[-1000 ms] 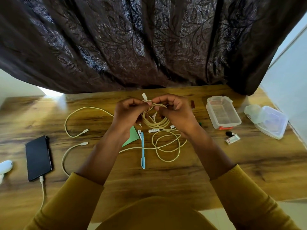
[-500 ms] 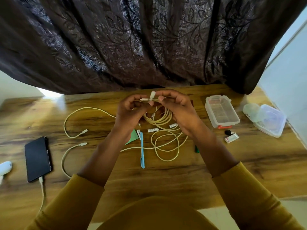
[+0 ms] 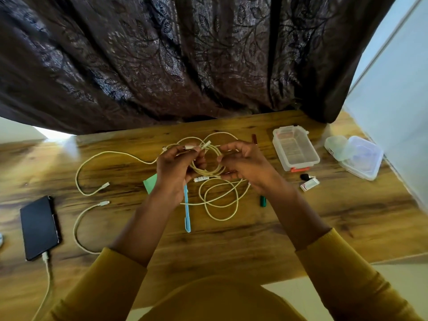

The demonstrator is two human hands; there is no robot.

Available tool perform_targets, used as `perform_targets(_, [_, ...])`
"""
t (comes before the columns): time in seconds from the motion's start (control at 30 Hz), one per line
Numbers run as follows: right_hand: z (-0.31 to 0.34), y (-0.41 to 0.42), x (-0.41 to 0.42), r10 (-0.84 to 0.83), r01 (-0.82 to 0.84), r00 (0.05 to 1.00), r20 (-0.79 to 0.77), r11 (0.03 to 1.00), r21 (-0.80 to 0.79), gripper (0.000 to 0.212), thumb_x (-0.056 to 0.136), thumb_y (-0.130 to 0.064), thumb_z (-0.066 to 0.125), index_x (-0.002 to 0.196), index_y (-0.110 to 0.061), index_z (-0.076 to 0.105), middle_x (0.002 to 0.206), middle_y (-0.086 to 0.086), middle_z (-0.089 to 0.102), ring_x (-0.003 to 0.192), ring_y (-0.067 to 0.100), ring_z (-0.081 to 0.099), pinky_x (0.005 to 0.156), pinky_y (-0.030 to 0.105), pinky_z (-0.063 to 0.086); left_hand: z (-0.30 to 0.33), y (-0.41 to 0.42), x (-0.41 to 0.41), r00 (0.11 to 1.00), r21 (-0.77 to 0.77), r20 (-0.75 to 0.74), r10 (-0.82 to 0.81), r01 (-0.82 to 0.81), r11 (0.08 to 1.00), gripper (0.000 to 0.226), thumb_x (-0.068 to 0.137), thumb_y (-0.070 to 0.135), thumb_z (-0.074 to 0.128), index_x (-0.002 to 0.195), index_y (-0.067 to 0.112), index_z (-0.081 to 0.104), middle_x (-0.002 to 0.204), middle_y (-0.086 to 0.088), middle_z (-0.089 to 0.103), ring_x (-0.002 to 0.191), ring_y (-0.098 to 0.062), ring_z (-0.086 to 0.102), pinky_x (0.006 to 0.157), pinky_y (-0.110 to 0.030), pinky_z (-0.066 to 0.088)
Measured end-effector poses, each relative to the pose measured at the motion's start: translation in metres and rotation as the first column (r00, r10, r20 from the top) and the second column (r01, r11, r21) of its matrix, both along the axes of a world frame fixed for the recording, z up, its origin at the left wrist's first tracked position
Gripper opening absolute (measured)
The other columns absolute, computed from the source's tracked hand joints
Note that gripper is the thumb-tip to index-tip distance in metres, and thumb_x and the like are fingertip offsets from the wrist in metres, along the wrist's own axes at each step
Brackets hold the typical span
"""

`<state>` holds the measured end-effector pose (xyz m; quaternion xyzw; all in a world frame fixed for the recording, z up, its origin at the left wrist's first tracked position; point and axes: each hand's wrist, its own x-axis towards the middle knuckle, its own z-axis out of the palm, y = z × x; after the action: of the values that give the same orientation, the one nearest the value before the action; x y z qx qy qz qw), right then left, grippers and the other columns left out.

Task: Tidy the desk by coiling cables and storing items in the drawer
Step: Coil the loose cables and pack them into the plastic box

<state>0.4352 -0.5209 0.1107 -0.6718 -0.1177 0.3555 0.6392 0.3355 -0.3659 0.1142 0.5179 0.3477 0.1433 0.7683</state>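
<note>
A cream cable coil (image 3: 209,163) hangs between my hands above the middle of the wooden desk (image 3: 231,246). My left hand (image 3: 177,169) grips the coil's left side and pinches a white plug end near its fingertips. My right hand (image 3: 243,164) holds the coil's right side with curled fingers. Loose loops of cable (image 3: 221,198) lie on the desk under the hands. Another cream cable (image 3: 92,172) trails to the left, with its plug resting on the wood. A third cable (image 3: 80,228) curves near the phone. No drawer is visible.
A black phone (image 3: 39,227) lies at the left with a cable plugged in. A blue pen (image 3: 187,212) and a green paper (image 3: 151,185) lie near my left wrist. A green cap (image 3: 262,201), a clear box (image 3: 295,148), a lidded container (image 3: 357,156) and a small white item (image 3: 309,183) sit right. A dark curtain (image 3: 185,54) hangs behind.
My hands have moved slightly apart and the coil now shows as an open ring between them. A strand has swung up behind the hands. The green cap has come into view.
</note>
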Motion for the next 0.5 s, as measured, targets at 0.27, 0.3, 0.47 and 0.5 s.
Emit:
perform_targets(0.27, [-0.013,-0.046,0.022,-0.158,0.161,0.986,0.046,0.984,-0.070,0.030,0.089,0.003,0.076,0.118,-0.002,0.069,0.107,0.020,0.076,0.089,0.030,0.078,0.073,0.042,0.066,-0.016,-0.034,0.029,0.990,-0.209,-0.047,-0.136,0.123,0.970,0.023,0.100,0.014,0.063,0.120,0.004,0.070,0.113,-0.019,0.077,0.099,-0.026,0.075,0.088,-0.041,0.061])
perform_targets(0.3, [-0.015,-0.054,0.027,-0.173,0.176,0.984,0.049,0.982,-0.071,0.030,0.088,0.003,0.076,0.117,-0.002,0.069,0.106,0.019,0.076,0.089,0.030,0.078,0.075,0.045,0.066,-0.017,-0.039,0.035,0.985,-0.220,-0.052,-0.163,0.148,0.964,0.024,0.101,0.016,0.061,0.121,0.004,0.070,0.116,-0.019,0.077,0.100,-0.026,0.075,0.085,-0.039,0.061])
perform_targets(0.47, [-0.022,-0.090,0.049,-0.244,0.252,0.965,0.094,0.965,-0.078,0.022,0.089,0.002,0.075,0.110,-0.003,0.073,0.099,0.012,0.079,0.084,0.023,0.079,0.066,0.034,0.063,-0.024,-0.063,0.069,0.965,-0.189,-0.115,-0.234,0.210,0.959,0.021,0.104,0.017,0.060,0.118,0.007,0.071,0.109,-0.013,0.079,0.106,-0.027,0.075,0.083,-0.040,0.061])
perform_targets(0.5, [-0.024,-0.096,0.054,-0.266,0.274,0.959,0.096,0.958,-0.087,0.020,0.090,0.003,0.074,0.109,-0.003,0.073,0.096,0.012,0.079,0.082,0.023,0.079,0.065,0.035,0.063,-0.025,-0.069,0.077,0.961,-0.174,-0.133,-0.241,0.216,0.961,0.016,0.103,0.016,0.061,0.112,0.010,0.073,0.106,-0.012,0.080,0.106,-0.027,0.075,0.086,-0.042,0.061])
